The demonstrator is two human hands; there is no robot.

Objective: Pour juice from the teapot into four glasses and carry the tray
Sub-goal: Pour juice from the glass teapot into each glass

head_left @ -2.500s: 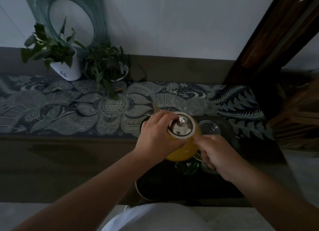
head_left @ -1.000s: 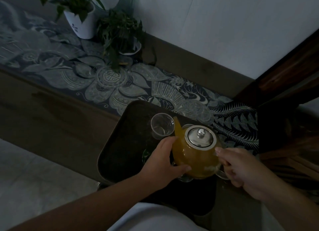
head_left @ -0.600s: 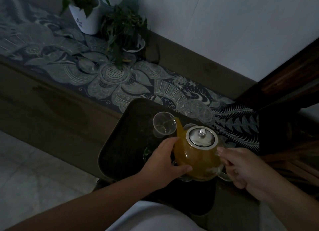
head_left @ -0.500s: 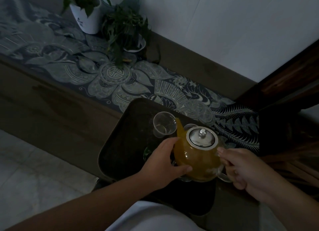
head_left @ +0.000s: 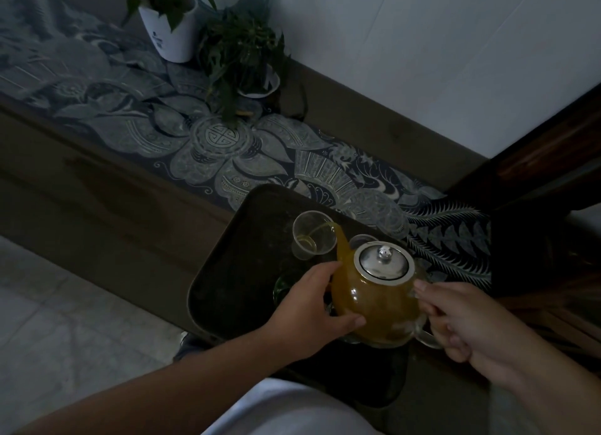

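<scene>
Far left, two leafy potted plants [head_left: 182, 14] sit back by the wall on the grey patterned table runner [head_left: 211, 141], well apart from the pouring. The dark rounded rectangular tray [head_left: 227, 278] lies on the low wooden bench, one end over the runner. On it stands a clear empty-looking drinking glass [head_left: 313, 234], just beside the spout, and a thin yellow stream arcs into it, with only a little juice at the bottom.

The left hand [head_left: 312, 307] cups the side of the round glass teapot full of orange juice [head_left: 377, 304], fingers curled around its belly, likely to steady the weight while it tips. The steel lid [head_left: 383, 265] sits in place.

The right hand [head_left: 468, 324] grips the clear handle, fingers wrapped round it, supplying the tilt.

A second glass rim [head_left: 362, 239] peeks out behind the spout; something greenish shows beneath the left hand. The remaining glasses are hidden under the teapot or lost in the dim light, so a count of four cannot be confirmed.
</scene>
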